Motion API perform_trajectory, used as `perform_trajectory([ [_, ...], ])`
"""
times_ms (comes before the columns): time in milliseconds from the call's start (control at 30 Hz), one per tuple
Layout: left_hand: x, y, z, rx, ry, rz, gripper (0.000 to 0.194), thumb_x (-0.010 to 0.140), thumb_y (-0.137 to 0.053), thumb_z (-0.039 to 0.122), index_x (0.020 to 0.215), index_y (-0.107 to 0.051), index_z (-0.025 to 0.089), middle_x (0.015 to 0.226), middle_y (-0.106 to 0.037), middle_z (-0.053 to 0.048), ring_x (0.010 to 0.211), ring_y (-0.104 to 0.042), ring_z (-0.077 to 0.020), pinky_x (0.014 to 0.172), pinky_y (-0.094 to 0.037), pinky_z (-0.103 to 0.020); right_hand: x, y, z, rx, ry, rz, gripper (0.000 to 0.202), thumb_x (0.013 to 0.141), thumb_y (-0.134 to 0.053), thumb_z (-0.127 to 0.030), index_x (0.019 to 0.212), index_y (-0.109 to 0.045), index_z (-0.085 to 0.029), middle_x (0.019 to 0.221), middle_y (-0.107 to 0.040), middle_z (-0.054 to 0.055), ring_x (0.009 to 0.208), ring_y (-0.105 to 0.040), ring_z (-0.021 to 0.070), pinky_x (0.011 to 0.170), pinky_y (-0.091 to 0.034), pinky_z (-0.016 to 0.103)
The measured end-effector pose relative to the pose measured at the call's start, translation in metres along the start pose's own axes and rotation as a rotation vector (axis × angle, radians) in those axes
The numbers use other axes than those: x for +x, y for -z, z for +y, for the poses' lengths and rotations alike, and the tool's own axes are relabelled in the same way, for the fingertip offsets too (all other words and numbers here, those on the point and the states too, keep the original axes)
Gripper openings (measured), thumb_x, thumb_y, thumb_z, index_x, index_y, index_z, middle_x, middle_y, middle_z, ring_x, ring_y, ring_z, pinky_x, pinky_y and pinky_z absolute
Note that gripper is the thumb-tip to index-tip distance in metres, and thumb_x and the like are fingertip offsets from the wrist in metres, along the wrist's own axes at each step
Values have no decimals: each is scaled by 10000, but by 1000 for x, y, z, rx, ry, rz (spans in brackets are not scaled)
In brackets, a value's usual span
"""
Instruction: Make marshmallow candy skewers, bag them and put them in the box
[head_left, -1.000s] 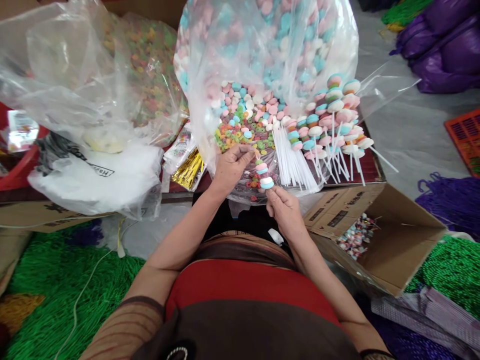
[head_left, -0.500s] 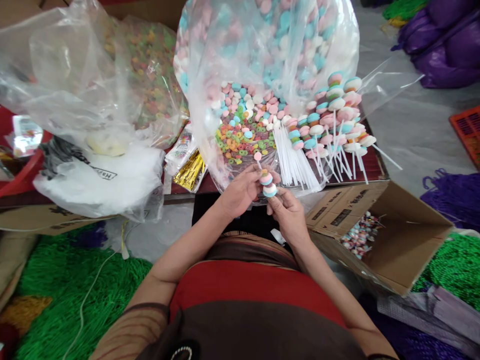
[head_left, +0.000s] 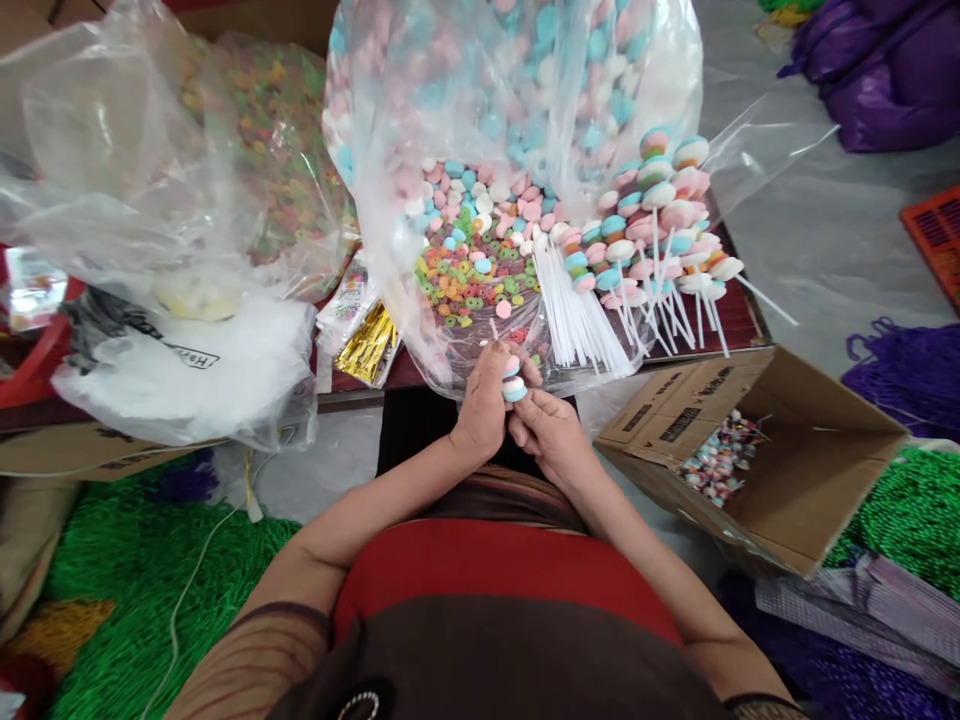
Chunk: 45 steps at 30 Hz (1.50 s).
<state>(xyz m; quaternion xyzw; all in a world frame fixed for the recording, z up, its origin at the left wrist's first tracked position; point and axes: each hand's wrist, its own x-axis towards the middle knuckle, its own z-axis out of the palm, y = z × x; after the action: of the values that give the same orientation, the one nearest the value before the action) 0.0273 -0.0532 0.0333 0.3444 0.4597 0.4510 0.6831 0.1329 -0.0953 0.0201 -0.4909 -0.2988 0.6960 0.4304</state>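
your left hand was curled mostly closed around the upper part of a candy skewer, and your right hand pinched it just below the lowest piece, fingers bent in. you held the skewer near the front edge of the table. beyond it lay gummy rings; to their right were white sticks, then a heap of loaded skewers.

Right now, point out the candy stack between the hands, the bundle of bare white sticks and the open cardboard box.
Candy stack [head_left: 514, 386]: head view, on its lowest visible white-and-blue piece.
White sticks [head_left: 573, 315]: head view, mid-bundle.
Cardboard box [head_left: 817, 475]: head view, on its bare inner wall.
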Motion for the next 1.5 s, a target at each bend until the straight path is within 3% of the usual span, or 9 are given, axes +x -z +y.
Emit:
perform_trajectory([
  [133,31,12,16,241,-294,-9,518,1000,-412,671,1091,-711,258,1049,-723,-65,1061,-673,-214,898,-547,-327,0,17,-18,20,139,139,481,801,-742,-677,834,-600,-218,496,-516,-78,401,-255,59,420,-136,233],
  [267,73,34,29,937,-569,-47,232,960,-607,370,1080,-775,265,1283,-681,-111,1298,-543,-301,1146,-379,-452,1,24,-31,14,267,236,407,825,-751,-597,853,-586,-226,560,-514,-78,432,-286,58,438,-194,236],
  [433,93,49,29,1228,-650,-168,271,965,-533,202,1037,-786,266,1260,-726,-108,1241,-564,-303,1112,-335,-473,7,21,-35,77,249,267,327,764,-810,-429,850,-566,-229,575,-447,-107,431,-218,39,421,-156,224],
  [633,112,44,61,1437,-578,34,315,1035,-465,330,1072,-752,205,1090,-760,-115,1112,-619,-287,1041,-400,-442,13,17,-39,96,275,304,307,743,-830,-405,804,-597,-214,503,-275,-140,420,-187,40,409,-149,221],
  [867,151,39,81,1600,-439,108,256,972,-525,251,994,-770,180,1196,-722,-140,1244,-559,-352,1079,-382,-501,11,11,-32,110,247,310,300,733,-826,-389,771,-580,-222,488,-287,-139,416,-201,42,403,-161,213],
  [1033,145,44,76,1673,-505,115,295,975,-526,262,1151,-755,205,1259,-696,-153,1283,-529,-373,1086,-369,-534,9,12,-33,110,256,319,298,719,-818,-351,742,-549,-224,502,-295,-135,426,-202,39,406,-166,207],
  [1200,137,42,74,1684,-591,43,275,984,-512,259,1067,-767,196,1226,-709,-169,1292,-523,-382,1112,-330,-555,8,9,-29,105,230,306,303,725,-811,-366,740,-544,-224,502,-286,-137,431,-191,40,410,-166,205],
  [1400,144,36,73,1592,-623,-49,168,925,-559,122,891,-718,165,1044,-737,-151,1241,-585,-351,1133,-315,-527,13,7,-27,78,245,290,305,719,-822,-415,760,-595,-215,493,-301,-132,426,-208,45,413,-165,218],
  [1500,138,40,79,1278,-568,-17,83,835,-638,109,823,-684,177,954,-731,-100,1075,-641,-282,1036,-423,-443,20,9,-35,56,255,298,305,724,-824,-441,800,-658,-197,492,-297,-127,430,-192,45,415,-150,230],
])
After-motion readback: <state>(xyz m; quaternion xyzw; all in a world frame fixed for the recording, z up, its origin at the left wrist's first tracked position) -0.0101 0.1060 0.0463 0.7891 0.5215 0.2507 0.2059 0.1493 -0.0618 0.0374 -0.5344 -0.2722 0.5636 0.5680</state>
